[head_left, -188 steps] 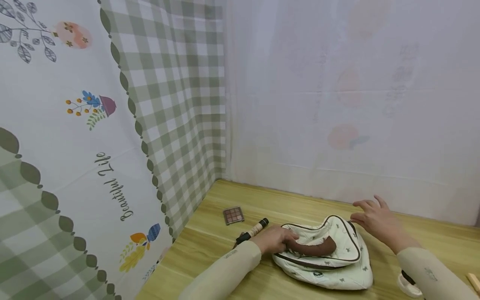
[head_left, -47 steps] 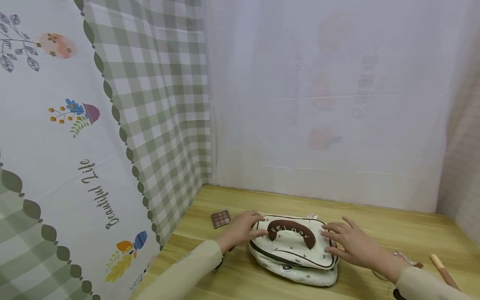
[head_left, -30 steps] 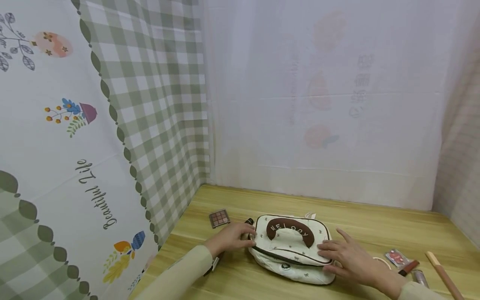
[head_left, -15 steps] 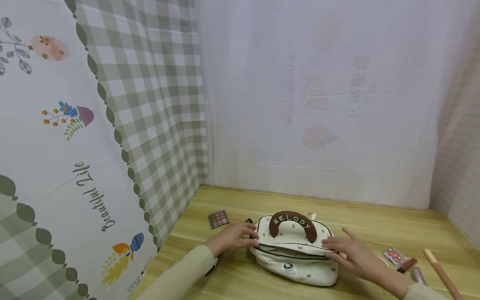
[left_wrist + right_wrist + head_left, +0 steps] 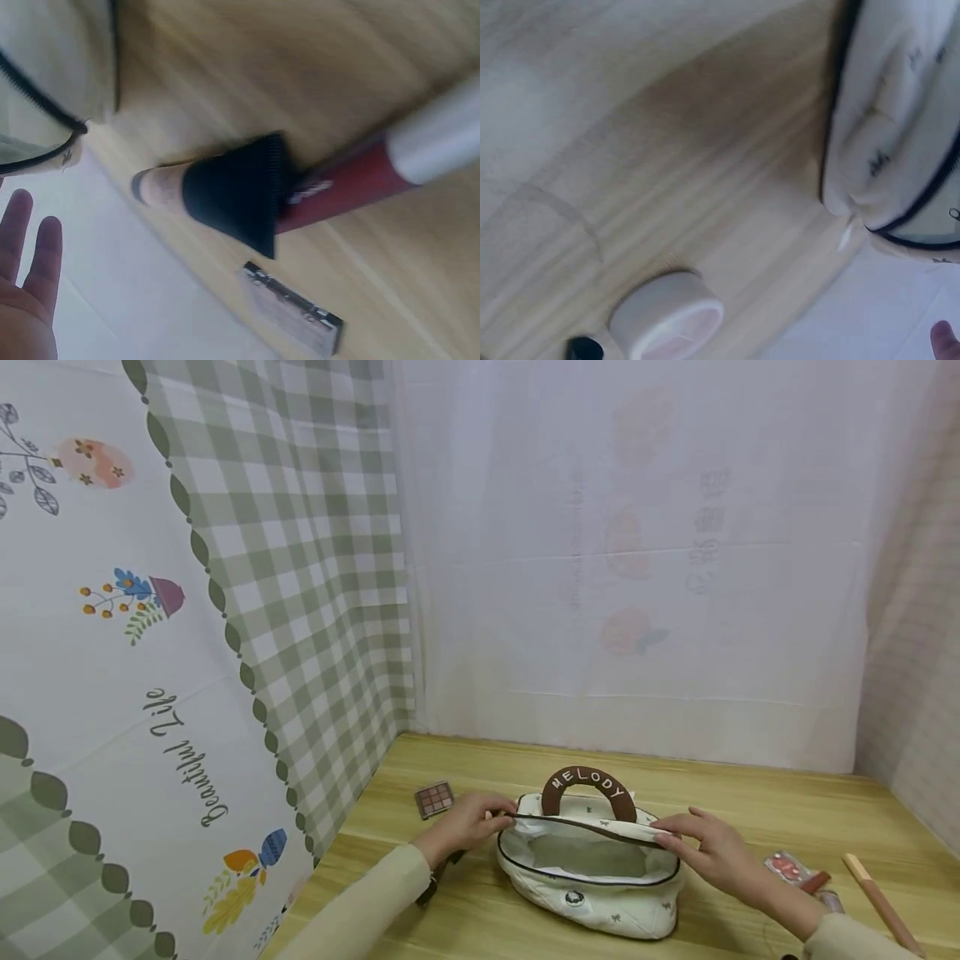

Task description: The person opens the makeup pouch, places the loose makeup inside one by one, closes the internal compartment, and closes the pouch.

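1. The cream pouch (image 5: 622, 906) sits on the tabletop (image 5: 525, 760) in front of the person, its mouth gaping; from here I see pale lining, but the front wall hides the bottom.
2. The left hand (image 5: 467, 821) pinches the left end of the raised lid (image 5: 626, 830), fingers clamped on its edge. The left wrist view catches just two fingers, spread apart, their grip out of frame.
3. The right hand (image 5: 716, 850) holds the lid's right end between its fingers; its wrist view shows only one fingertip, cut by the border.
4. The brown handle (image 5: 587, 774) stands up behind the lid's edge, lettered MELODY, its lower ends partly covered.
5. Beside the left sleeve (image 5: 375, 897), I can barely make out some dark pieces. The left wrist view shows a black wedge (image 5: 236, 191) covering part of a beige cylinder (image 5: 165, 186), next to a dark red tube (image 5: 341, 193) whose pale end runs out of frame.
6. The palette (image 5: 435, 799) lies near the left hand.
7. By the right forearm lie a clear compact (image 5: 786, 867), a reddish stick (image 5: 815, 882), a greyish cylinder (image 5: 830, 901) partly hidden, and a long brown stick (image 5: 881, 897).
8. A white tub (image 5: 667, 319) is cropped in the right wrist view; the dark object (image 5: 583, 349) beside it I cannot identify.
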A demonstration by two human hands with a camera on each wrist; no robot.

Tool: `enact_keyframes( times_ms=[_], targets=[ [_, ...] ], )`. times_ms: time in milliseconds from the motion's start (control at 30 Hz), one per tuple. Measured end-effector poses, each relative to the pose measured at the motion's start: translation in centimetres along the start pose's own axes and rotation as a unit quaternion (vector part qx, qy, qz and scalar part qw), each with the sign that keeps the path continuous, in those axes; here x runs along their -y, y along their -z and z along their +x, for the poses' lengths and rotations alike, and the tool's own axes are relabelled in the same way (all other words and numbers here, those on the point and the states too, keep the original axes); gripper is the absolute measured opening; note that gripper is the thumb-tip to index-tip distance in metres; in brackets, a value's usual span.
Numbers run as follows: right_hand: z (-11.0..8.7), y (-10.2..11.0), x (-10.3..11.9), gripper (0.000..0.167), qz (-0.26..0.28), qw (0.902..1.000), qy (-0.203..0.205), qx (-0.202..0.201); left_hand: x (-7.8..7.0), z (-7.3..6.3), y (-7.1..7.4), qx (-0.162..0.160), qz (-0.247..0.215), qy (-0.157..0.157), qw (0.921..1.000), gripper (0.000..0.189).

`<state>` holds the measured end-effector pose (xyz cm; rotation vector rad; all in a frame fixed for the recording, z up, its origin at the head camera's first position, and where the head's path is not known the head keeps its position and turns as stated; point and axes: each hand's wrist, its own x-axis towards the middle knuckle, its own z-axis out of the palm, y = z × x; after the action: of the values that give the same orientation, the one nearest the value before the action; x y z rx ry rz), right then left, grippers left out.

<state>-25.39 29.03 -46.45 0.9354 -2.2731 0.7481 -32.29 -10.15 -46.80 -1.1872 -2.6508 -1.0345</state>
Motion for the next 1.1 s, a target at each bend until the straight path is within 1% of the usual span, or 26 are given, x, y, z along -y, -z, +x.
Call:
enact_keyframes(
  times_ms=[133,233,300,367,467,600,700,767,967,1033,1100],
  targets=[
    [0.5,0.7,0.3,0.021,0.024,0.9978,-0.061,0.001,-0.7,0.5,0.4,-0.03,-0.037,0.044,0.9979,0.017],
    [0.8,1.3,0.3,0.014,0.043,0.9915,-0.121,0.019,-1.2,0.9,0.7,-0.053,-0.051,0.066,0.9951,0.018],
    [1.0,1.6,0.3,0.012,0.048,0.9856,-0.159,0.029,-1.5,1.2,0.8,-0.065,-0.064,0.074,0.9931,0.018],
    [1.2,1.8,0.2,0.014,0.046,0.9797,-0.191,0.04,-1.7,1.6,0.8,-0.071,-0.079,0.081,0.991,0.019],
    [1.5,2.0,0.0,0.019,0.045,0.9715,-0.228,0.047,-1.6,2.0,0.9,-0.072,-0.102,0.087,0.9883,0.021],
    [2.1,2.1,-0.4,0.03,0.056,0.9591,-0.272,0.056,-1.4,2.6,0.9,-0.078,-0.118,0.089,0.9859,0.023],
    [2.8,2.0,-0.9,0.034,0.054,0.9543,-0.288,0.058,-1.3,3.1,0.9,-0.088,-0.126,0.099,0.9832,0.024],
    [3.2,1.9,-1.1,0.036,0.052,0.9521,-0.297,0.055,-1.4,3.5,0.9,-0.091,-0.132,0.113,0.9805,0.025],
    [3.9,1.5,-1.8,0.05,0.058,0.9426,-0.323,0.063,-1.5,4.6,1.2,-0.084,-0.167,0.167,0.9681,0.031],
    [4.1,1.4,-2.0,0.052,0.059,0.9411,-0.327,0.06,-1.4,5.0,1.2,-0.083,-0.166,0.175,0.967,0.034],
    [4.3,1.3,-2.1,0.052,0.06,0.9416,-0.327,0.054,-1.3,5.4,1.3,-0.083,-0.157,0.177,0.968,0.033]
  ],
)
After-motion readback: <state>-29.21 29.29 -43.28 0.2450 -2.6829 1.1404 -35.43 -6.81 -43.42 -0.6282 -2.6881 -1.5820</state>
